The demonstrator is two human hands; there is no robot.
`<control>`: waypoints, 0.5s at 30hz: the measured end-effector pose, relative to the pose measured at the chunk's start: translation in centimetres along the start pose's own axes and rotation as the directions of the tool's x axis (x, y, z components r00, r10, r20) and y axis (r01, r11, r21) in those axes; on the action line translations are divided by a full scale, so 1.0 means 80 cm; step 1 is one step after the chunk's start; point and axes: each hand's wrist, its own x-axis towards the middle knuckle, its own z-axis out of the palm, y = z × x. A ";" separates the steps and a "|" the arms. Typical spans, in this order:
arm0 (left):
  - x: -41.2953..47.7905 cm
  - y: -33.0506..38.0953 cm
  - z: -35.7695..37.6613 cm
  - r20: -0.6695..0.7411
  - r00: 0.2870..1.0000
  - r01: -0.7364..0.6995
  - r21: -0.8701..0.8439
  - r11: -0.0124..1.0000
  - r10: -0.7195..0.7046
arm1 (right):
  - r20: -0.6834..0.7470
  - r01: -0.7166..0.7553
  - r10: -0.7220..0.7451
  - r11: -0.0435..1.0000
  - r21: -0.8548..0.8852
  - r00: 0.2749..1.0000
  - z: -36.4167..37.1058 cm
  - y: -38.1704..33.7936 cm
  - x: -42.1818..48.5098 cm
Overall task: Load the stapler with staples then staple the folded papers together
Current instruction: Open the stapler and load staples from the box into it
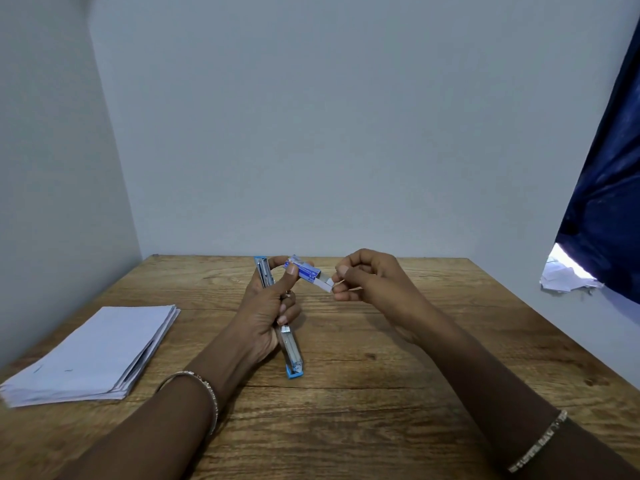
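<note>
The left hand (266, 317) curls its lower fingers round the stapler (291, 351), which is swung open over the wooden table (381, 375), while its thumb and forefinger pinch a small blue staple box (304, 270) just right of the stapler's upper arm. The right hand (367, 278), fingers bent close, pinches a white piece (323, 284) at the box's open end, perhaps its inner tray. The folded papers (93, 355) lie well left of the stapler

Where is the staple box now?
Head view, centre: the staple box is pinched in the left hand above the opened stapler, the right hand pinching its open end.
</note>
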 end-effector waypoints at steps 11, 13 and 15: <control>-0.008 -0.008 0.007 0.118 0.992 0.036 0.106 0.994 -0.049 | -0.064 -0.001 0.001 1.000 0.006 0.998 0.002 -0.006 -0.004; -0.010 -0.008 0.009 0.122 0.991 0.041 0.120 0.992 -0.056 | -0.062 -0.015 0.011 0.998 -0.057 0.998 0.001 -0.006 -0.004; -0.012 -0.010 0.011 0.135 0.989 0.047 0.131 0.990 -0.065 | 0.001 -0.083 0.083 0.996 -0.012 0.997 0.004 -0.004 -0.007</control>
